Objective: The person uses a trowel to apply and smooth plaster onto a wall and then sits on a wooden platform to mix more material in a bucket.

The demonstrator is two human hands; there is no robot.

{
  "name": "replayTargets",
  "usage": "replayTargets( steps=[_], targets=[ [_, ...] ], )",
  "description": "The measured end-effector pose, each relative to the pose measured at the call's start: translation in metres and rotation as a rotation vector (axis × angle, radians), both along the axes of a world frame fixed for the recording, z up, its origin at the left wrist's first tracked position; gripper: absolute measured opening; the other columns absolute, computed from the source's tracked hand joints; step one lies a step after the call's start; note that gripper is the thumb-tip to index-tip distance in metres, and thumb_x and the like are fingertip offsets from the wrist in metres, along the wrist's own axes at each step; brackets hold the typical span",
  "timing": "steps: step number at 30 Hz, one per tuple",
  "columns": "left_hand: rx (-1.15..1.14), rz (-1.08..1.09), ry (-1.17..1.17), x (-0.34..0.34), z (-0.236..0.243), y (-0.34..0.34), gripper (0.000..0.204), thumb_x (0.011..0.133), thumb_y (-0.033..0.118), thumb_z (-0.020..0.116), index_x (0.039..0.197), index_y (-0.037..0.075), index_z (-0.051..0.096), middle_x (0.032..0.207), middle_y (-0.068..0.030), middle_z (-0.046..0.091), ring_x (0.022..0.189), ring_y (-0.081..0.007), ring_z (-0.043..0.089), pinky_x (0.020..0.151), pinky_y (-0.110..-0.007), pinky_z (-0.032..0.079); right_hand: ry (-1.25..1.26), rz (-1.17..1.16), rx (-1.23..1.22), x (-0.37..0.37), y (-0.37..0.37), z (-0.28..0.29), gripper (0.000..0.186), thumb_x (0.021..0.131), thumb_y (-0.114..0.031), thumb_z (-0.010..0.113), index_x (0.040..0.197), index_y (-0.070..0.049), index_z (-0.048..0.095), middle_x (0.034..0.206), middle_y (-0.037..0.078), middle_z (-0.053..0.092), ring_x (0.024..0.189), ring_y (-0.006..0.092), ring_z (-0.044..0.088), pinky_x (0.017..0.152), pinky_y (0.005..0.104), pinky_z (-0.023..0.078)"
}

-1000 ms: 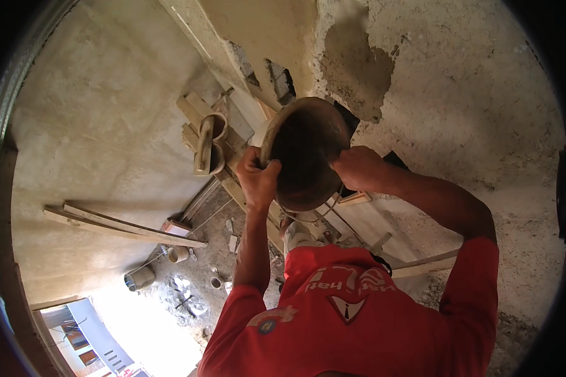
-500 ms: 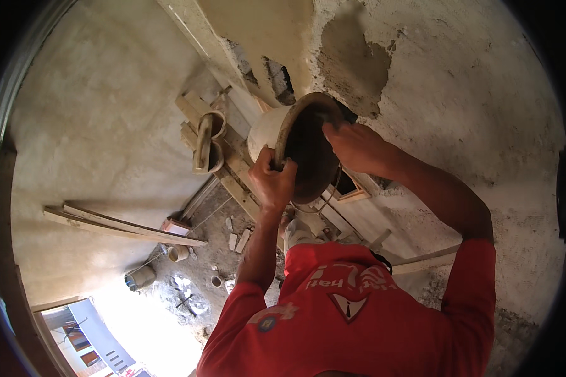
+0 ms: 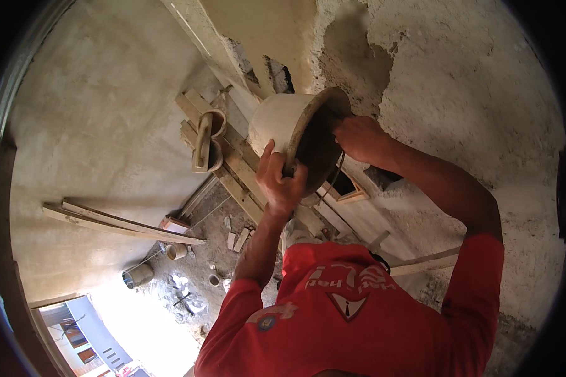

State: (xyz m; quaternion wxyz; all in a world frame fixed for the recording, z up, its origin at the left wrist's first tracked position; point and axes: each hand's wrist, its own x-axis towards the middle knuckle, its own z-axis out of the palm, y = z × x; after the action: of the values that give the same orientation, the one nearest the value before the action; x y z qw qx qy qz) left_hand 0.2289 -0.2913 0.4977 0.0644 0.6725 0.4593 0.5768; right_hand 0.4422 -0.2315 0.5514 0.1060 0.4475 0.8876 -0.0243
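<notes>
A large pale bucket (image 3: 273, 119) with a mortar-smeared rim hangs tilted in front of the wall, its dark mouth turned to the right. My left hand (image 3: 282, 179) grips the near edge of the rim, thumb at the inside and fingers on the outer wall. At the bucket's mouth, my right hand (image 3: 361, 138) is closed, its fingers reaching past the rim into shadow. What it holds, if anything, is hidden. Just beyond, a patch of wet mortar (image 3: 352, 63) darkens the rough wall.
Wooden planks (image 3: 233, 163) run below the bucket, bearing two small buckets (image 3: 216, 122) and a wooden float (image 3: 202, 143). Long boards (image 3: 122, 225) lean at the left wall. A tipped bucket (image 3: 138, 276) and broken bricks (image 3: 241, 239) lie on the floor below.
The bucket has tipped further, its mouth turning more to the right. My left hand has shifted right and slightly down with it; my right hand has also moved right.
</notes>
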Motion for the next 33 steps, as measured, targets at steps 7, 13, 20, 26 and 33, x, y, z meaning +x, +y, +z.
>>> replayTargets(
  steps=[7, 13, 20, 26, 33],
  targets=[
    [-0.022, -0.236, 0.130, -0.001, 0.024, -0.006, 0.008, 0.068, 0.002, 0.064, 0.075, -0.001, 0.061, 0.062, -0.0133, 0.051, 0.055, -0.0309, 0.056, 0.100, -0.053, 0.048, 0.272, -0.159, -0.266, 0.024, -0.019, -0.041, 0.026, 0.092, -0.029, 0.063, 0.104, -0.006, 0.062, 0.090, 0.018, 0.069, 0.087, 0.0378, 0.068, 0.076, 0.0450, 0.055],
    [-0.111, -0.203, 0.129, 0.015, 0.023, -0.002, 0.014, 0.068, 0.002, 0.065, 0.080, -0.003, 0.060, 0.066, -0.0160, 0.057, 0.056, -0.0334, 0.057, 0.104, -0.048, 0.045, 0.699, -0.160, -0.472, 0.029, -0.044, -0.105, 0.026, 0.085, -0.017, 0.072, 0.102, -0.002, 0.059, 0.082, 0.012, 0.062, 0.077, 0.0237, 0.063, 0.073, 0.0376, 0.051],
    [-0.350, -0.036, -0.292, 0.009, -0.004, 0.024, 0.021, 0.066, 0.004, 0.069, 0.076, -0.001, 0.051, 0.058, -0.0099, 0.044, 0.053, -0.0122, 0.042, 0.055, -0.028, 0.042, 0.989, -0.389, -0.721, 0.007, -0.057, -0.103, 0.032, 0.086, -0.016, 0.068, 0.111, 0.002, 0.058, 0.077, 0.008, 0.061, 0.063, 0.0143, 0.057, 0.058, 0.0314, 0.048],
    [-0.425, -0.053, -0.720, -0.018, 0.007, 0.027, 0.017, 0.073, -0.002, 0.064, 0.070, 0.005, 0.049, 0.066, 0.0053, 0.047, 0.061, -0.0040, 0.041, 0.054, -0.023, 0.033, 0.994, -0.556, -0.844, 0.009, -0.058, -0.053, 0.041, 0.089, -0.013, 0.066, 0.126, 0.002, 0.054, 0.070, 0.003, 0.058, 0.053, 0.0059, 0.049, 0.048, 0.0256, 0.042],
    [-0.380, -0.055, -0.839, -0.029, 0.023, 0.024, 0.017, 0.074, -0.003, 0.063, 0.071, 0.004, 0.049, 0.068, 0.0038, 0.051, 0.062, -0.0040, 0.043, 0.056, -0.022, 0.034, 0.884, -0.370, -0.507, 0.022, -0.053, -0.033, 0.047, 0.090, -0.019, 0.065, 0.129, 0.003, 0.053, 0.083, 0.014, 0.068, 0.069, 0.0195, 0.064, 0.066, 0.0355, 0.051]
  ],
)
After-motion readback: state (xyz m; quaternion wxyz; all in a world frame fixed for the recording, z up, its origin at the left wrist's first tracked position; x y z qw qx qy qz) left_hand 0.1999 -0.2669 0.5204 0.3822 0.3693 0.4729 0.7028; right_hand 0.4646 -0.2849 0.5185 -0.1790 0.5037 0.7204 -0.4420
